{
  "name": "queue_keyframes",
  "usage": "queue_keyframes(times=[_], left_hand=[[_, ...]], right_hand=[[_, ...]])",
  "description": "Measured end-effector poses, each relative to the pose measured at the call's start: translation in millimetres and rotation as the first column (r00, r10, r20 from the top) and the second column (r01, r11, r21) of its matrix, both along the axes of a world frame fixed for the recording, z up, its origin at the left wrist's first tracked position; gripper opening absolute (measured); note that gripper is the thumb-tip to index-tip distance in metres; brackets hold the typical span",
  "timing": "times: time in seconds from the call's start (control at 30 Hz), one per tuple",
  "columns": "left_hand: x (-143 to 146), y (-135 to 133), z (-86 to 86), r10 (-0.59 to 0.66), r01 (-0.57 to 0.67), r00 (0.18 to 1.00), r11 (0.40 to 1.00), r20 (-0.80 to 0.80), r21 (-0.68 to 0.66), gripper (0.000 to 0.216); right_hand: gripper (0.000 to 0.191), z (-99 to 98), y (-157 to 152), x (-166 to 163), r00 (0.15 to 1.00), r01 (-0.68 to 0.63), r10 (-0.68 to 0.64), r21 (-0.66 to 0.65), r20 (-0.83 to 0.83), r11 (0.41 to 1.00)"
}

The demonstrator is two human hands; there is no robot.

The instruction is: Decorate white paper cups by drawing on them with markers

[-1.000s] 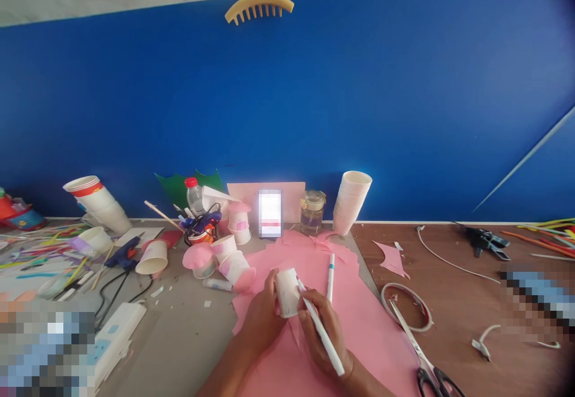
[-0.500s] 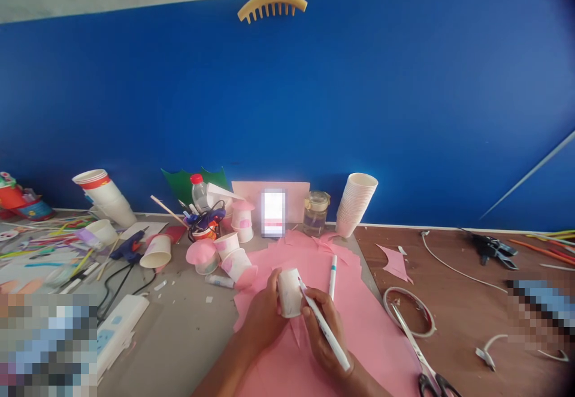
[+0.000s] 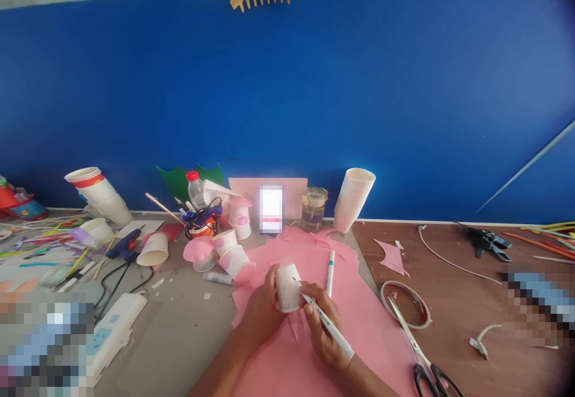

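My left hand (image 3: 263, 312) is wrapped round a small white paper cup (image 3: 287, 288), holding it on its side above a pink paper sheet (image 3: 359, 331). My right hand (image 3: 326, 325) grips a white marker pen (image 3: 323, 319) whose tip touches the cup's side. A second white pen with a teal band (image 3: 331, 273) lies on the pink sheet just beyond my right hand.
Scissors (image 3: 422, 355) and a tape ring (image 3: 406, 304) lie to the right. A tall stack of white cups (image 3: 353, 200), a glass jar (image 3: 313, 208) and a lit phone (image 3: 271, 208) stand against the blue wall. Decorated cups (image 3: 224, 253), a glue gun (image 3: 126, 244) and straws crowd the left.
Both hands stay on the cup and the pen; the pen has tilted a little flatter against the cup. The camera view has shifted slightly.
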State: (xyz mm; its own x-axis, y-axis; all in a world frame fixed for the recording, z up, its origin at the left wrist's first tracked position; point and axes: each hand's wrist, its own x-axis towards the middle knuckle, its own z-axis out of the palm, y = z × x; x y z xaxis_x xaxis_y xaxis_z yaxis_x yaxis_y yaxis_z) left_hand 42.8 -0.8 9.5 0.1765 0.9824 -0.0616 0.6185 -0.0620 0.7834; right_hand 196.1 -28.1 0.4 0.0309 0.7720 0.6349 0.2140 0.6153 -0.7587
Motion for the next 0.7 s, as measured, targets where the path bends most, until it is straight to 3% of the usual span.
queue_keyframes(times=[0.27,0.7], left_hand=[[1.3,-1.0,3.6,0.004,-0.003,1.0,1.0,-0.025,0.007,0.073],[-0.7,-0.8,-2.3,-0.01,0.01,1.0,1.0,-0.022,0.014,0.074]], right_hand=[[0.031,11.4,3.7,2.8,0.996,-0.057,0.054,0.054,0.068,0.997],[0.021,-0.2,4.5,1.3,1.0,-0.004,0.004,0.023,-0.003,1.0]])
